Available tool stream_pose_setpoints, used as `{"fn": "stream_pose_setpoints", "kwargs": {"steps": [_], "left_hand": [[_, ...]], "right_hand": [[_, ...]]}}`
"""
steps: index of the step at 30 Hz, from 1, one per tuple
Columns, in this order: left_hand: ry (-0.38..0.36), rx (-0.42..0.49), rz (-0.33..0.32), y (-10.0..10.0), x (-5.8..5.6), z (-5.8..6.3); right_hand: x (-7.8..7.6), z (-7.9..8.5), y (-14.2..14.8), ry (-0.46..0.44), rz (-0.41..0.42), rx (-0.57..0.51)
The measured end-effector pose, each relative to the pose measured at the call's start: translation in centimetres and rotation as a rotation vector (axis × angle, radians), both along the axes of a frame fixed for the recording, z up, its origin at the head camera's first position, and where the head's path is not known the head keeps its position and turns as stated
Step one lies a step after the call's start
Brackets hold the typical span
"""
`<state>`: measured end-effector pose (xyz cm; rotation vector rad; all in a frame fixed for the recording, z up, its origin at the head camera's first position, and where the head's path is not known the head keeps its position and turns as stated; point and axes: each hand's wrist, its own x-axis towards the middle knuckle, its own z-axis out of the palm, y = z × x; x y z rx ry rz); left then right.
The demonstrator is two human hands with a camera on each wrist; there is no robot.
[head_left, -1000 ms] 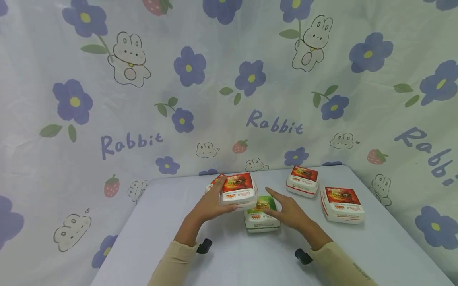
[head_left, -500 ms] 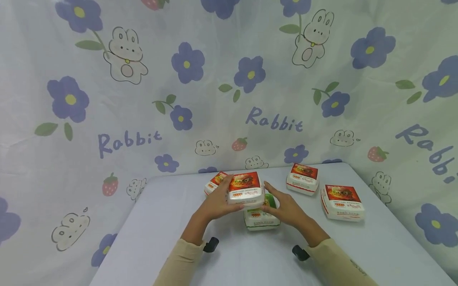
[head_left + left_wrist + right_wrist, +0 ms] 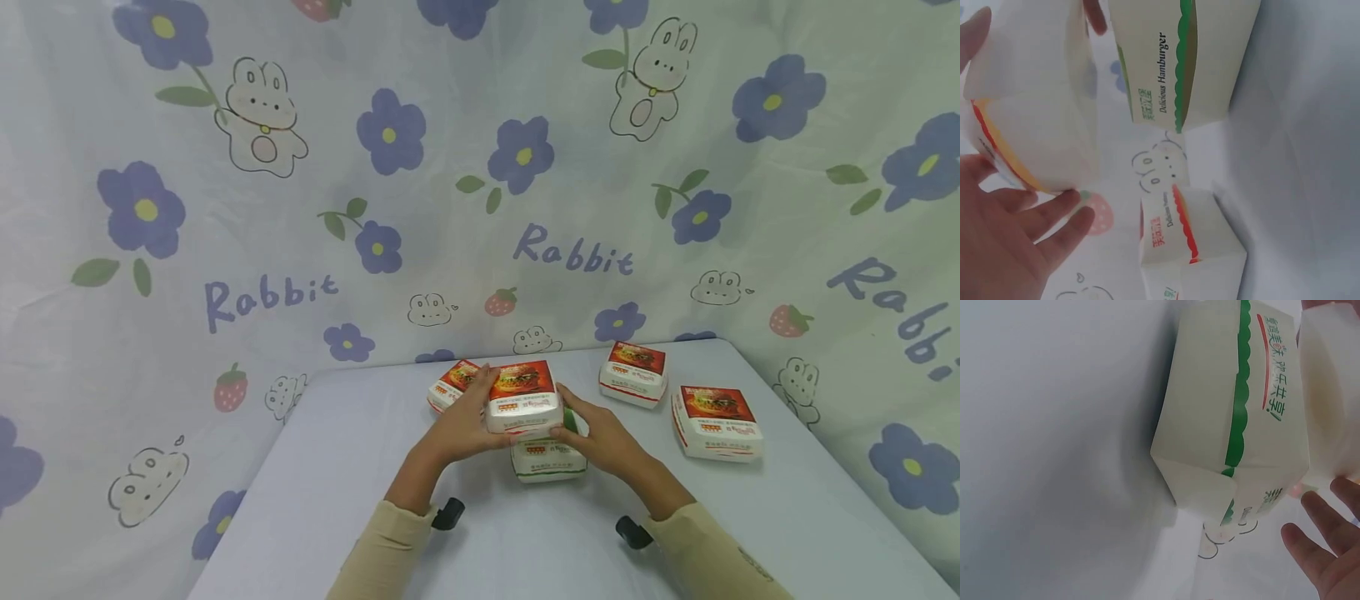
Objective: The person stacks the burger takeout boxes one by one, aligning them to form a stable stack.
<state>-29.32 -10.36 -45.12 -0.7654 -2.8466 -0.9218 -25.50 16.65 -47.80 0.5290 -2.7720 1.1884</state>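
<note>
A red-topped hamburger box [image 3: 525,400] is held up over a green-topped hamburger box [image 3: 550,465], which stands on the table. My left hand [image 3: 467,427] grips its left side, thumb at the front and fingers round the back. From the right, my right hand [image 3: 603,440] holds it between thumb and fingertips. The right wrist view has the held box [image 3: 1332,387] close over the lid of the green box [image 3: 1207,394], hiding much of that lid. In the left wrist view the underside of the held box [image 3: 1035,125] shows, plain white.
Behind my left hand stands another red-topped box [image 3: 450,385], partly covered. Two more are at the right: one box [image 3: 633,375] near the back edge, one box [image 3: 718,423] nearer. A patterned curtain [image 3: 450,208] hangs behind the white table [image 3: 322,467].
The left hand has carried the red-topped box rightward, over the green one. My right hand, earlier apart from the box, now holds its right side. The other boxes stay put.
</note>
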Motion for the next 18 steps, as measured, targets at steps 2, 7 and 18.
{"fn": "stream_pose_setpoints", "kwargs": {"steps": [2,7,18], "left_hand": [[-0.004,0.022,-0.030,0.0,0.1,0.0],[-0.004,0.061,-0.086,-0.3,0.3,-0.1],[0.033,0.063,-0.113,-0.1,0.5,-0.3]], "right_hand": [[0.1,0.0,0.3,-0.016,0.006,-0.010],[0.2,0.2,0.9,-0.064,0.009,-0.027],[0.5,-0.1,1.8,-0.098,0.022,-0.043]]}}
